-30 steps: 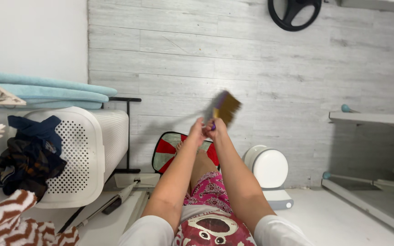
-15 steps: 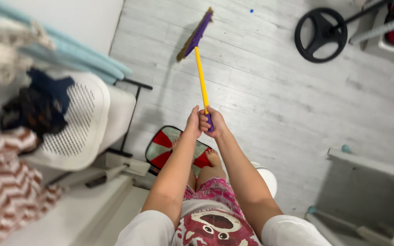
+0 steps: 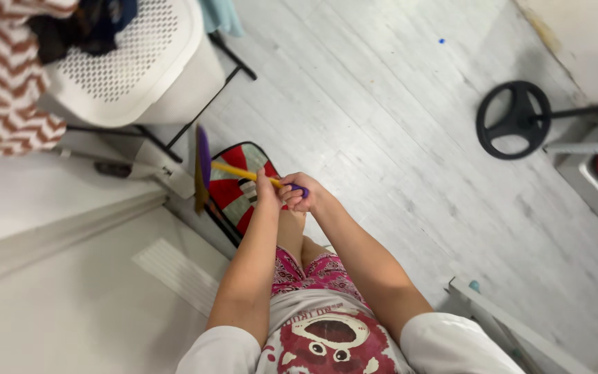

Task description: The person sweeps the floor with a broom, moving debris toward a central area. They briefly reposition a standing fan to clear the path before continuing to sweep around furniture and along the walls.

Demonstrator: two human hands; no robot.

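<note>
Both hands clamped on the yellow broom [image 3: 233, 171] handle — left hand [image 3: 267, 188] ahead, right hand [image 3: 300, 194] at the purple end — head down by the red-and-white mat [image 3: 238, 196], blue speck [image 3: 441, 41] on the floor [image 3: 396, 125], so sweeping looks unfinished.

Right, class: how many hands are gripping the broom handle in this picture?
2. The left hand grips the yellow broom handle nearer the purple head; the right hand closes over the purple end cap just behind it. No other hands are in view.
</note>
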